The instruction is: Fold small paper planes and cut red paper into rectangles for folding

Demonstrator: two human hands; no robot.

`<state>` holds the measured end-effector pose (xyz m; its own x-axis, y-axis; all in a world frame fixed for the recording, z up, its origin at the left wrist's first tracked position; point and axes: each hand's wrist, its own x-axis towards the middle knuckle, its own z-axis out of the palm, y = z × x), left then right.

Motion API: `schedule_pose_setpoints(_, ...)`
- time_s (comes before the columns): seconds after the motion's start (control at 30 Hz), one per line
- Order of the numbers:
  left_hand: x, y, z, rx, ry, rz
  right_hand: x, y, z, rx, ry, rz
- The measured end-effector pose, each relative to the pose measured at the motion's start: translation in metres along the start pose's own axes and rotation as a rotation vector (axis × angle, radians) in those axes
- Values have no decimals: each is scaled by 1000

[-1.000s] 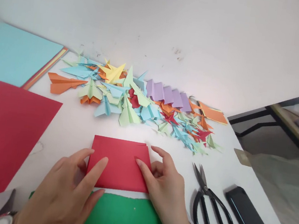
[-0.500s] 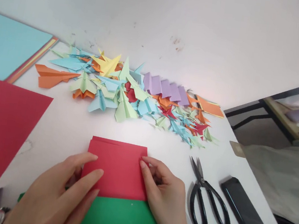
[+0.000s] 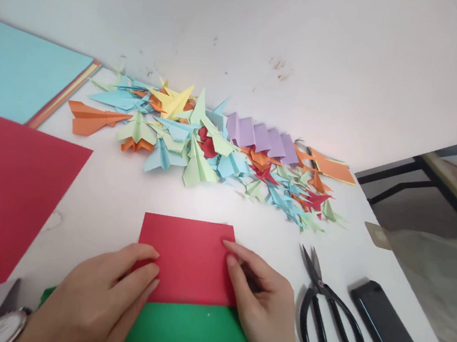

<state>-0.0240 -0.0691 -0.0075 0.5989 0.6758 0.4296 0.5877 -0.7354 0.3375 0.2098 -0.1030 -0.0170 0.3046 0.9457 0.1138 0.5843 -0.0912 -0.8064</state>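
A plain off-white wall (image 3: 191, 9) with brownish smudges (image 3: 280, 68) rises in soft light behind a smooth white counter (image 3: 111, 195), while rightward stand a black-barred frame (image 3: 393, 166) and pale, greyish-green draped material (image 3: 436, 282).

The folded red paper (image 3: 188, 264) looked smooth and matt; by the desk's (image 3: 111, 195) right edge, a black object (image 3: 398, 336) resembled glossy plastic.

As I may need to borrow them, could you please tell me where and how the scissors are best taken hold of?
I would grip the scissors by their black handle loops, coming from the near side with the right hand, once free of the small red paper: the loops face the wearer and stand apart, while the slightly parted blades point away.
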Motion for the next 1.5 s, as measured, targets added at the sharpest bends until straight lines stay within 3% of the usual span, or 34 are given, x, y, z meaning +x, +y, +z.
schedule_pose_setpoints(0.2,2,1,3,58,2,16,-4,3,1,-102,12,-82)
schedule_pose_setpoints(0.4,12,0,1,200,-57,146,-3,6,3,-135,-13,-128)
schedule_pose_setpoints(0.6,7,1,4,181,-106,251,-3,8,3,-129,0,-113)
schedule_pose_setpoints(1.1,2,-2,12,162,-206,189,-4,8,2,-143,-13,-76)
schedule_pose_setpoints(1.5,0,-1,13,155,-186,172,-3,7,2,-141,-3,-83)
